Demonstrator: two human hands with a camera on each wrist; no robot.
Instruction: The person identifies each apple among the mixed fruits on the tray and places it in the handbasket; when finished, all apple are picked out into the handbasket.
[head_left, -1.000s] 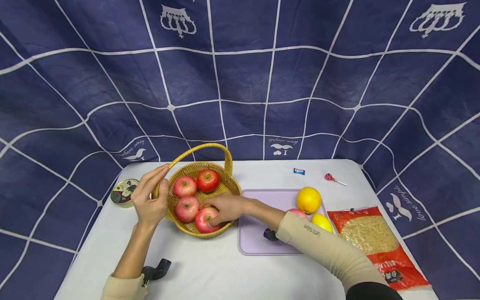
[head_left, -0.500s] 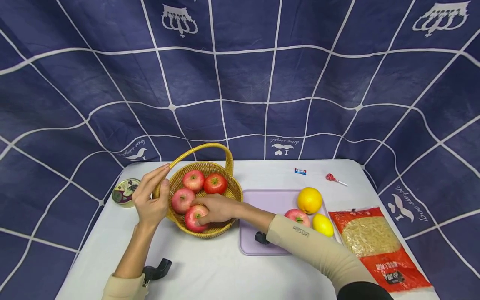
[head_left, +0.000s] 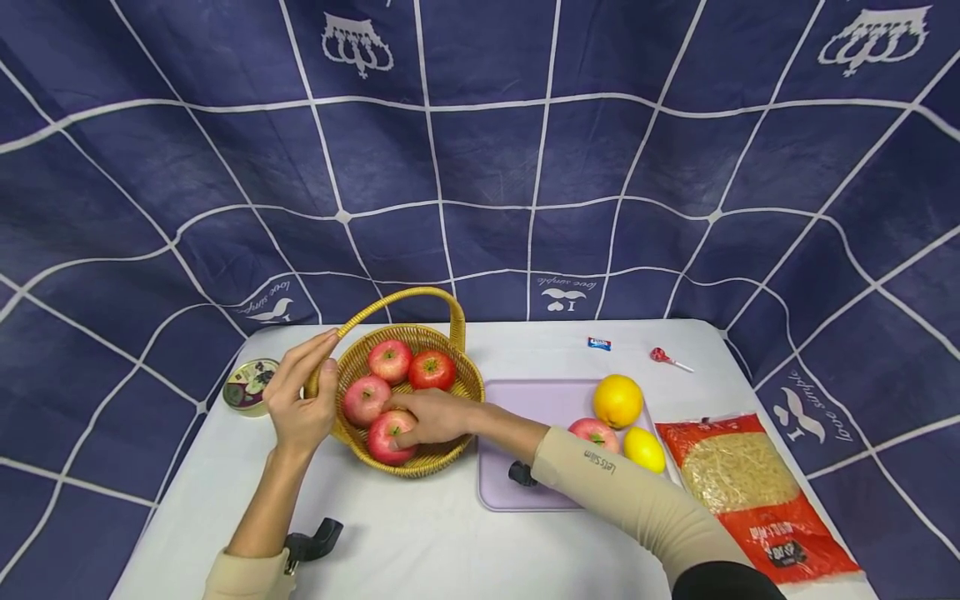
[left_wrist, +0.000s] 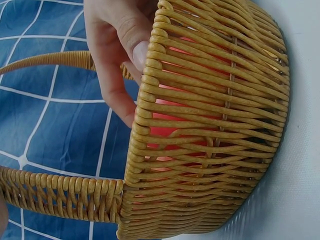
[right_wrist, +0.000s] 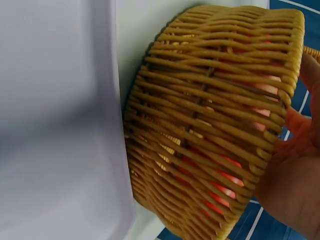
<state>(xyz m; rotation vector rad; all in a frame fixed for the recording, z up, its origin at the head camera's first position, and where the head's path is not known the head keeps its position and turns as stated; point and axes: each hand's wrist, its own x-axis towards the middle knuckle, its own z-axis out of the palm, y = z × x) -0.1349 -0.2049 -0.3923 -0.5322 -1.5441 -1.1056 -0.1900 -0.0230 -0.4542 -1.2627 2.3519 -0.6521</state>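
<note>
A yellow wicker basket point(head_left: 442, 457) with an arched handle point(head_left: 420, 292) holds several red apples. My left hand point(head_left: 300, 400) is at the handle's left side, with the handle between thumb and fingers. Inside the basket, my right hand point(head_left: 431, 417) grips the front apple point(head_left: 386, 442), its thumb and fingers on either side. Another apple point(head_left: 366, 400) touches that one; a pink apple point(head_left: 390, 361) and a darker red apple point(head_left: 432, 369) lie behind. In the right wrist view, the basket wall point(right_wrist: 210, 100) hides most of the held apple.
Right of the basket, a lilac tray point(head_left: 517, 400) bears an apple point(head_left: 595, 433), an orange point(head_left: 618, 400) and a lemon point(head_left: 645, 450). Beyond lie a wrapped candy point(head_left: 599, 343), a lollipop point(head_left: 660, 355) and a red food bag point(head_left: 742, 475). A round tin point(head_left: 247, 386) stands left.
My right hand has shifted the front apple slightly left and forward within the basket. The two back apples have moved right. My left hand stays at the handle.
</note>
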